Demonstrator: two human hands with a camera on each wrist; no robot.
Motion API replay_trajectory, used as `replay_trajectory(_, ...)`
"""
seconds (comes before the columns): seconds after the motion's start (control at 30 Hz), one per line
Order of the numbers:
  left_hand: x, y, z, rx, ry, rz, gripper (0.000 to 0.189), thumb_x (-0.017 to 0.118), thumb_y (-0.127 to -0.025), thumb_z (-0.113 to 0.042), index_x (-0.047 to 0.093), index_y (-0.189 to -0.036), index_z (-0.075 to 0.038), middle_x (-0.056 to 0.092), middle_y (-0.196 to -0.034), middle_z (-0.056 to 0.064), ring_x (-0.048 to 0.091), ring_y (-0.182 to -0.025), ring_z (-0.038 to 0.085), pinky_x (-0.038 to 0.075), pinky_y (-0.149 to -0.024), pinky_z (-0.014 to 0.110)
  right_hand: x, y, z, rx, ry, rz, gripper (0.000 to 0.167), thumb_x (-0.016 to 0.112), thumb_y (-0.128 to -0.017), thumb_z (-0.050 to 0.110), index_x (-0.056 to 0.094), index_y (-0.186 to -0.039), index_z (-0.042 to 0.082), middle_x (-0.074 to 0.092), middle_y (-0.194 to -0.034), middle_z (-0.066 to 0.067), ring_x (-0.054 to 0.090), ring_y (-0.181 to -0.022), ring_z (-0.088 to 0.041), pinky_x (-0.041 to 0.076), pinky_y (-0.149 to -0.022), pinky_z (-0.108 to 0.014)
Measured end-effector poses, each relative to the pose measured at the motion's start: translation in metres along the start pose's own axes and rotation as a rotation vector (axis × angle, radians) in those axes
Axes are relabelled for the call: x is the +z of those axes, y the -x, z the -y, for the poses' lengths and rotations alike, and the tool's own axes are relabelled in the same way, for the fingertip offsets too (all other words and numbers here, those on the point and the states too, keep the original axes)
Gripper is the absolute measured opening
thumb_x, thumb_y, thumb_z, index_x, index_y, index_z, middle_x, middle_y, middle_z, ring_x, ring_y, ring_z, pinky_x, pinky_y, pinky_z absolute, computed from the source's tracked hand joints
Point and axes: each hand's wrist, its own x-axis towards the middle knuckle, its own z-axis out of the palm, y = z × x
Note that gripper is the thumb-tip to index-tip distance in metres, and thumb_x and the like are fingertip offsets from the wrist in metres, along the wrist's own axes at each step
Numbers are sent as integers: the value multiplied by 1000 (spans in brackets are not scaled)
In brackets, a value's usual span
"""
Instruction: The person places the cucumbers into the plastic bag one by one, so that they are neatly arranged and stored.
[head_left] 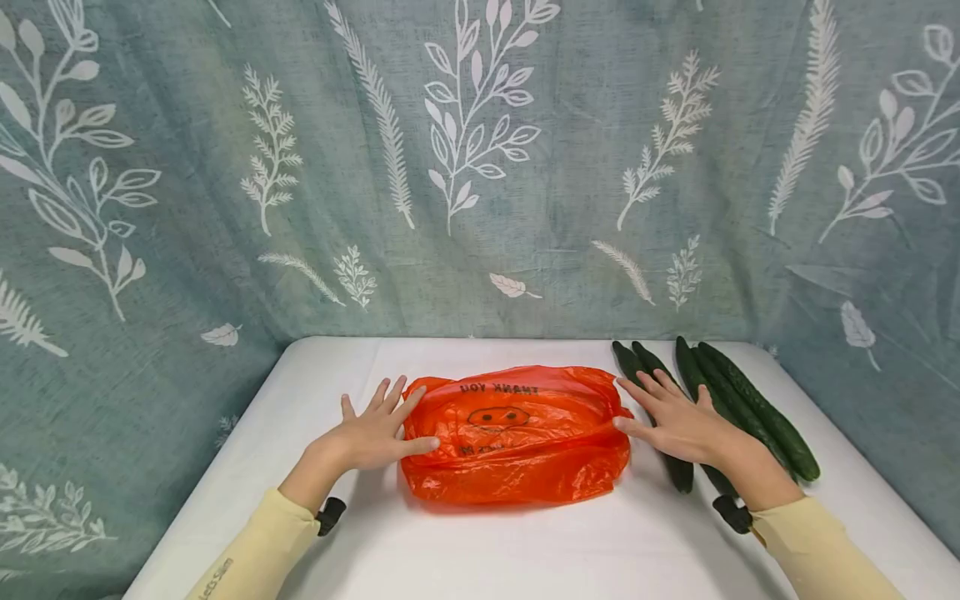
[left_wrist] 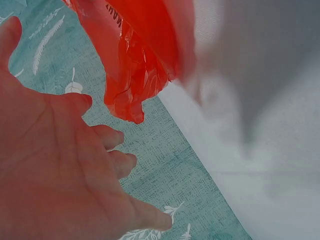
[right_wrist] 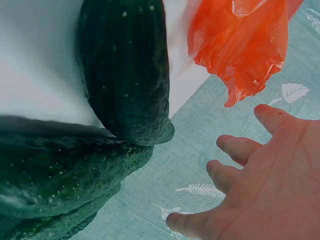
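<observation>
Pale-yellow sleeves (head_left: 266, 542) up front, left hand (head_left: 371, 435) spread wide at the left end of the orange bag (head_left: 517, 467), right hand (head_left: 686, 427) splayed at its right. The bag sits midway between the table's (head_left: 465, 558) side edges; cucumbers (head_left: 763, 408) slant toward the far right corner, leafy fabric (head_left: 555, 258) behind.

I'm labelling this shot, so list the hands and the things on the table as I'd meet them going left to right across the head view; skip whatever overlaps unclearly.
Left hand → red plastic bag → right hand → rightmost cucumber.
</observation>
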Motion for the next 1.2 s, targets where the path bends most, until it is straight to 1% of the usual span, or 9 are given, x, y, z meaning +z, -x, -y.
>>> replay_trajectory(0.33,-1,1,1,2,9,-23,99,42,-87,-84,12,-163,-28,1,-170,11,-1,-156,40,-6,-105,83,3,-1,-1,14,14,3,85,46,-94,72,29,-160,23,20,-166,-21,11,-151,-49,1,-103,-85)
replay_trajectory(0.4,-1,1,1,5,7,-39,98,43,-87,-83,13,-163,-28,3,-170,13,1,-156,41,-5,-105,84,3,-1,-1,9,29,-14,85,46,-93,73,31,-160,21,23,-165,-21,16,-150,-50,7,-104,-84)
replay_trajectory(0.53,0,-2,4,2,16,-75,94,53,-88,-75,22,-162,-26,14,-168,17,12,-155,42,1,-107,83,4,-3,-3,7,58,-100,82,45,-95,71,38,-157,17,37,-159,-22,36,-143,-48,30,-102,-77)
replay_trajectory(0.63,2,-4,6,-13,47,-104,89,63,-90,-64,30,-160,-22,29,-163,21,26,-151,42,9,-111,79,4,-3,-5,31,34,-159,77,46,-98,67,45,-153,12,46,-152,-23,46,-136,-47,41,-97,-72)
replay_trajectory(0.73,4,-8,7,-29,89,-124,83,69,-90,-55,35,-158,-20,43,-154,22,44,-139,43,27,-111,71,4,-2,-7,72,-15,-201,76,46,-98,66,50,-148,9,55,-144,-23,53,-128,-44,48,-91,-67)
replay_trajectory(0.8,5,-10,8,-39,100,-121,81,70,-90,-53,37,-157,-22,47,-151,21,52,-132,43,37,-107,66,5,0,-8,95,-58,-223,76,47,-98,66,53,-145,7,64,-131,-21,62,-113,-40,54,-81,-59)
replay_trajectory(0.9,8,-11,9,-31,98,-107,78,71,-90,-52,39,-155,-25,48,-148,21,59,-120,43,47,-98,63,8,1,-12,121,-118,-249,75,47,-98,66,57,-142,6,70,-106,-13,64,-86,-27,52,-62,-41)
replay_trajectory(0.97,9,-13,8,-20,94,-97,76,71,-90,-51,39,-155,-28,49,-147,20,61,-117,41,48,-97,63,11,1,-14,133,-155,-267,71,50,-98,63,59,-139,5,69,-97,-9,61,-78,-20,48,-59,-34)
replay_trajectory(1.2,13,-16,6,9,92,-85,72,70,-91,-50,39,-154,-35,47,-149,19,63,-113,41,46,-97,64,18,4,-21,227,-265,-300,68,53,-99,59,60,-134,1,70,-100,-14,61,-78,-21,50,-63,-33)
